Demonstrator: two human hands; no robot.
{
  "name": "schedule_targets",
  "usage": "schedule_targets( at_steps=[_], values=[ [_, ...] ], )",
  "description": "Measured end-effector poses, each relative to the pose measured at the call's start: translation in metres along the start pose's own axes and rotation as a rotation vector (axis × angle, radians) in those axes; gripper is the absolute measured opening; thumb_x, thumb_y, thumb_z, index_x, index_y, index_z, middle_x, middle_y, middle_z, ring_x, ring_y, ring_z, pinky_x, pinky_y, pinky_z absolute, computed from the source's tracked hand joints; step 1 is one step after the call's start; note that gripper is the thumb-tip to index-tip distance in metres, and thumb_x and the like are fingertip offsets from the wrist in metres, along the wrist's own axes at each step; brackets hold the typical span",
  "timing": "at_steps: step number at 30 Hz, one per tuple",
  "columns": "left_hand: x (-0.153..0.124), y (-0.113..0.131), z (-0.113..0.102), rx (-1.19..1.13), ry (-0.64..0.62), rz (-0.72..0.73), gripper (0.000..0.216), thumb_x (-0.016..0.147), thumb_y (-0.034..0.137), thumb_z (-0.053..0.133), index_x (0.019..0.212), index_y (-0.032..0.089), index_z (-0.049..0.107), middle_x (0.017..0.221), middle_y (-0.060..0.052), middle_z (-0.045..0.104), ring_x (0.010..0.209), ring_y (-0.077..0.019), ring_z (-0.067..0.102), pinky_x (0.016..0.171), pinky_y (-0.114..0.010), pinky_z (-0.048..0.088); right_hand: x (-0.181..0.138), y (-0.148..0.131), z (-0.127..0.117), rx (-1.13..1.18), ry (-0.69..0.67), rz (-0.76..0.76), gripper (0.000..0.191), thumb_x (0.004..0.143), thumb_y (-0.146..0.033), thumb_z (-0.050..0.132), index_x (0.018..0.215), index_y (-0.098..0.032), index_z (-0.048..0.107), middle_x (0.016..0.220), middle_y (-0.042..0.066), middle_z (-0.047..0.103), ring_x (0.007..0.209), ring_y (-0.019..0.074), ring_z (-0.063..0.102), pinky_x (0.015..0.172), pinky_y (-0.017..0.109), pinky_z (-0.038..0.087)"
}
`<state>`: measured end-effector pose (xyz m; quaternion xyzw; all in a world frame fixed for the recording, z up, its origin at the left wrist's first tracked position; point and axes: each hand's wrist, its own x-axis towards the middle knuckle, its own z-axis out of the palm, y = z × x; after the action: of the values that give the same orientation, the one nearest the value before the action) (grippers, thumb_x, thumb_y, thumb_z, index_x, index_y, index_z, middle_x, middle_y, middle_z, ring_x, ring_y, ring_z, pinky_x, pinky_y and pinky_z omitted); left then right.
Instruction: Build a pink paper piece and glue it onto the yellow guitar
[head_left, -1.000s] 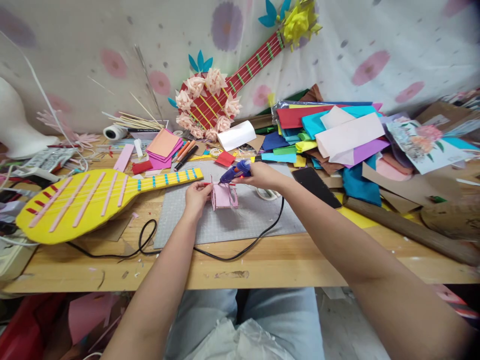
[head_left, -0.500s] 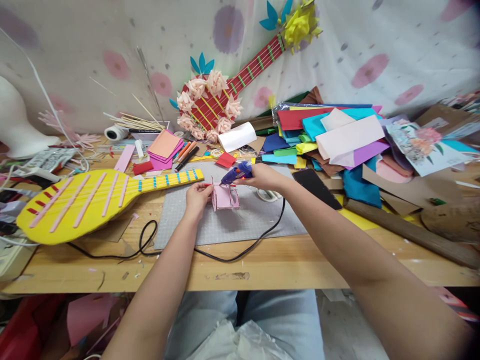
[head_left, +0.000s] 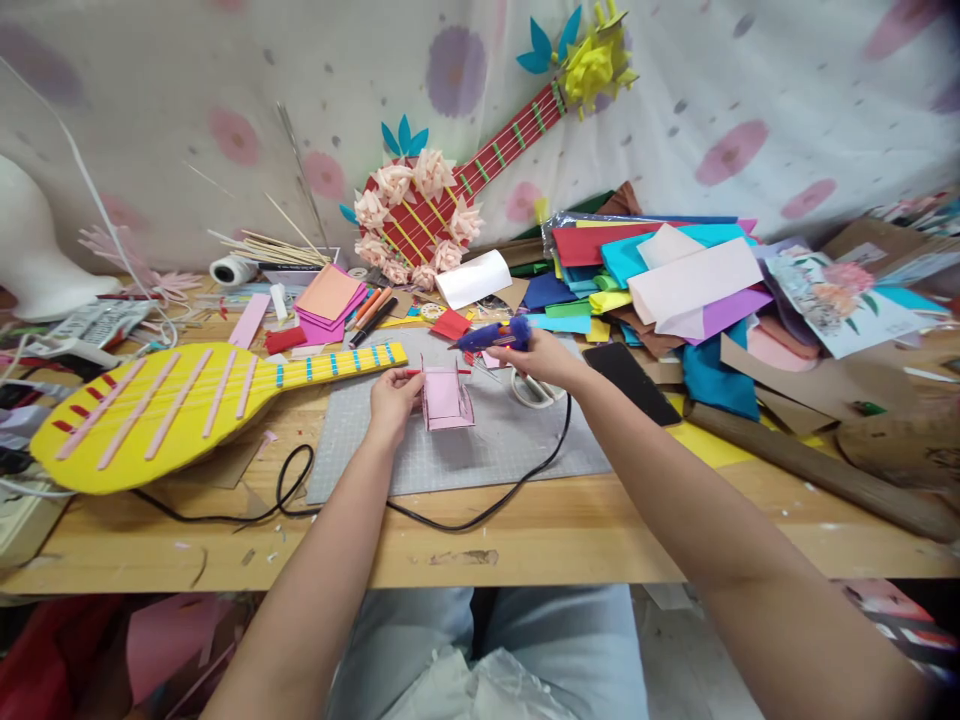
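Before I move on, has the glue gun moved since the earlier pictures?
Yes: judged against the black phone, the glue gun has shifted right, toward it, along with the right hand.

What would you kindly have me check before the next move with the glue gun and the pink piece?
1. Glue gun in hand: ok, the right hand grips it.
2. Pink piece supported: ok, the left hand pinches a red stick at its left side.
3. Nozzle apart from the pink piece: ok, a gap shows between them.
4. Cord clear of the arms: not ok, it passes beneath the left forearm.
5. Mat under the work: ok.
6. Glue hot and sufficient: cannot tell.
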<state>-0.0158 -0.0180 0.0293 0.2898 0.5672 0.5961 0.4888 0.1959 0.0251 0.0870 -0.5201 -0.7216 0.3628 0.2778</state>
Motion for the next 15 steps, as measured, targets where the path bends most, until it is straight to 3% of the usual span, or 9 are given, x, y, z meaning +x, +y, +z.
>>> schedule_targets(
  at_steps=[5,8,11,15],
  values=[
    [0.003,-0.003,-0.003,-0.044,-0.011,0.041,0.037,0.046,0.029,0.074,0.072,0.014,0.052,0.059,0.003,0.056,0.049,-0.0078,0.051,0.044,-0.02,0.04,-0.007,0.043,-0.008,0.176,0.397,0.114,0.045,0.068,-0.057,0.055,0.07,-0.013,0.063,0.048,0.0,0.053,0.041,0.0088,0.044,0.047,0.024,0.038],
    [0.003,-0.004,-0.003,-0.052,-0.006,0.048,0.038,0.046,0.03,0.074,0.073,0.014,0.052,0.06,0.003,0.056,0.049,-0.0078,0.051,0.045,-0.02,0.04,-0.012,0.075,-0.012,0.089,0.612,0.203,0.049,0.065,-0.059,0.056,0.074,-0.012,0.066,0.059,0.006,0.062,0.049,0.0137,0.053,0.052,0.027,0.042],
    [0.002,-0.005,-0.002,-0.053,0.002,0.057,0.038,0.046,0.029,0.074,0.073,0.014,0.052,0.061,0.002,0.057,0.05,-0.0077,0.051,0.046,-0.02,0.04,-0.017,0.095,-0.014,-0.021,0.669,0.254,0.052,0.063,-0.059,0.058,0.08,-0.012,0.068,0.071,0.011,0.067,0.064,0.0208,0.061,0.063,0.031,0.045],
    [0.002,-0.006,-0.003,-0.07,-0.008,0.081,0.037,0.047,0.029,0.074,0.074,0.014,0.052,0.063,0.002,0.058,0.051,-0.0077,0.052,0.047,-0.02,0.041,-0.022,0.099,-0.016,-0.075,0.647,0.258,0.056,0.065,-0.06,0.055,0.089,-0.011,0.068,0.078,0.013,0.068,0.075,0.025,0.063,0.07,0.034,0.046]
  ],
)
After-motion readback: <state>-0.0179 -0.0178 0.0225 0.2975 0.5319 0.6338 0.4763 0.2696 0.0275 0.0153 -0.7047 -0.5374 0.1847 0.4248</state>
